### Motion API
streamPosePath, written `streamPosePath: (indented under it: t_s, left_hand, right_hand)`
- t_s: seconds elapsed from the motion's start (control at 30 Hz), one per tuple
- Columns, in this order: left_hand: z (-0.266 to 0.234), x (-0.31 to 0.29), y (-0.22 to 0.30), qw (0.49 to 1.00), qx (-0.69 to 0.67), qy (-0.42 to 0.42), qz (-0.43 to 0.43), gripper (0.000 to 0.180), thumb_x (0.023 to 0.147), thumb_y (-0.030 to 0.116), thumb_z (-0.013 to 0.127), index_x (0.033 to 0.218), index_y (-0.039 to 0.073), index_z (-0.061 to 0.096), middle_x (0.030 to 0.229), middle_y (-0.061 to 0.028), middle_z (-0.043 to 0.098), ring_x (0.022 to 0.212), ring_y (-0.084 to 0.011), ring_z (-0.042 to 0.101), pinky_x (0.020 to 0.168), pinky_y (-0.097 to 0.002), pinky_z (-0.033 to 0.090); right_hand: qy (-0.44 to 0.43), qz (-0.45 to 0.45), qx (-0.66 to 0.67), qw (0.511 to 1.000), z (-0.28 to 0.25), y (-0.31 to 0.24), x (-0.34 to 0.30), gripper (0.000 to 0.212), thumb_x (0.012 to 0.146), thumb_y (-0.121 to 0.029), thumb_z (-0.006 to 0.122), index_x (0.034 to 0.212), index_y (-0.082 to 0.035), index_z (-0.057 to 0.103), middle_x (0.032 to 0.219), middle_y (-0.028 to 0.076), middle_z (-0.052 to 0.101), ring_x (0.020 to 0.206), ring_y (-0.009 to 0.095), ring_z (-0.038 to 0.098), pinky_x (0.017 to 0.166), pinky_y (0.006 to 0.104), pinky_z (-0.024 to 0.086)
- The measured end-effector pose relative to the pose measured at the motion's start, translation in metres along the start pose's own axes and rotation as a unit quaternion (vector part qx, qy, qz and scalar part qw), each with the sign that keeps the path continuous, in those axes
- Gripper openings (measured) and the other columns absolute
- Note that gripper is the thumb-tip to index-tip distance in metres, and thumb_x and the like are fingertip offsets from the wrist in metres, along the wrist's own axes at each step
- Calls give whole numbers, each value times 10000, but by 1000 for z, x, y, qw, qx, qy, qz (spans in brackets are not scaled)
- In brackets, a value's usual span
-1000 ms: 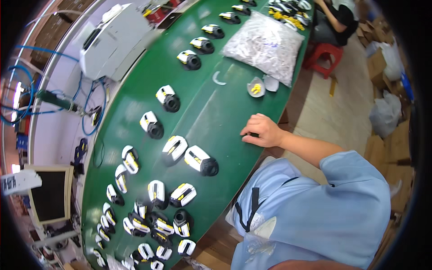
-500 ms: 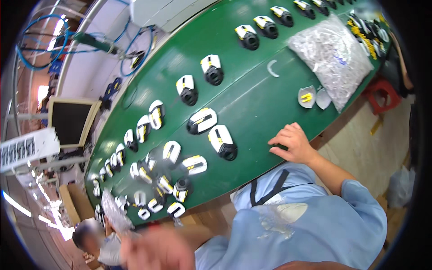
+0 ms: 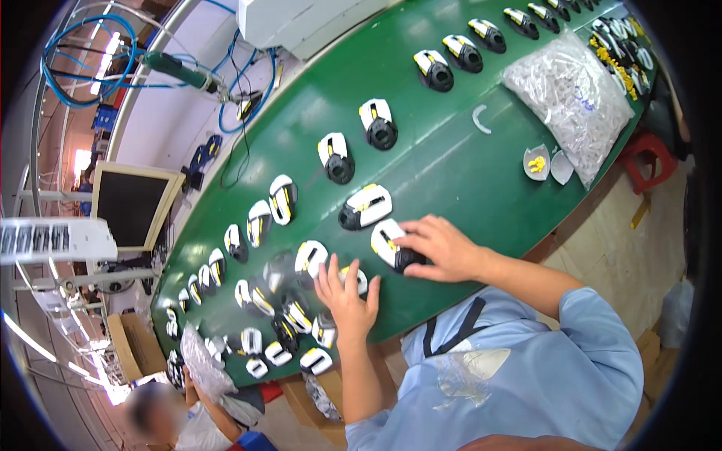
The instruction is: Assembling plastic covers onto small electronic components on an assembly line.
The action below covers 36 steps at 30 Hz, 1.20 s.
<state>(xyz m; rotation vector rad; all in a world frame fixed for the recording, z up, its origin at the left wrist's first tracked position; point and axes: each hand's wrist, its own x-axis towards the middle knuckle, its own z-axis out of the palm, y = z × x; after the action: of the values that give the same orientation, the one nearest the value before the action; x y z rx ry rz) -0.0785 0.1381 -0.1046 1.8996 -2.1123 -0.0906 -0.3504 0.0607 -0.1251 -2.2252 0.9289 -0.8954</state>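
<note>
On the green table, my right hand has its fingers and thumb around a white and black plastic housing with a yellow part; part of the housing is hidden under the fingers. My left hand is spread open over a white housing with yellow inside, which shows between its fingers and thumb. I cannot tell whether the left fingers touch it. Just left of that hand lies another white housing. A similar white and black one rests beyond the right hand.
More housings stand in a row along the far side of the green table. A clear bag of small parts lies at the right, beside a small cup holding yellow pieces. At lower left, a co-worker is near a plastic bag.
My left hand has come up from the lower left onto the table among the housings. My right hand has moved left and taken hold of a white and black housing.
</note>
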Motion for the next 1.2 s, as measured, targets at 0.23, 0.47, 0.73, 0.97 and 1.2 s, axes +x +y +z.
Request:
streamPosePath:
  t_s: [0.23, 0.47, 0.73, 0.97, 1.2]
  left_hand:
    - [-25, 138, 2, 987, -83, 104, 94, 283, 942, 213, 821, 1178, 75, 751, 1230, -208, 656, 1160, -421, 593, 1001, -516, 481]
    - [-4, 228, 54, 990, -12, -30, 137, 348, 958, 341, 815, 1180, 78, 765, 1035, -169, 726, 1020, -385, 712, 870, -505, 561]
    - [-49, 112, 48, 974, -83, -134, 166, 451, 869, 151, 799, 1299, 58, 698, 1281, -204, 633, 1167, -436, 591, 991, -524, 512]
    - [-11, 33, 82, 991, -63, -104, 47, 741, 874, 385, 899, 1476, 52, 623, 1530, -336, 456, 1309, -536, 505, 1103, -592, 452]
    - [19, 55, 105, 980, -122, -103, 119, 649, 907, 307, 867, 1459, 47, 644, 1544, -336, 476, 1304, -525, 521, 1085, -582, 467]
  right_hand:
    - [15, 3, 78, 997, -14, 8, 11, 466, 918, -242, 843, 1313, -38, 705, 1289, 170, 719, 1108, 358, 686, 977, 462, 548]
    - [-9, -40, 123, 992, 9, 9, 14, 291, 947, -250, 819, 1164, -63, 766, 1066, 124, 751, 976, 352, 694, 898, 463, 563]
    - [40, 21, 157, 987, -21, 18, 4, 289, 941, -181, 825, 1188, -39, 775, 1061, 131, 758, 968, 339, 717, 881, 444, 579]
    - [40, -4, 33, 999, -76, 24, 15, 199, 982, -293, 795, 1085, -123, 805, 1015, 82, 778, 961, 304, 719, 872, 447, 570]
    - [230, 134, -260, 928, -266, 106, -15, 150, 964, -232, 785, 994, -86, 802, 968, 127, 791, 949, 346, 740, 879, 460, 585]
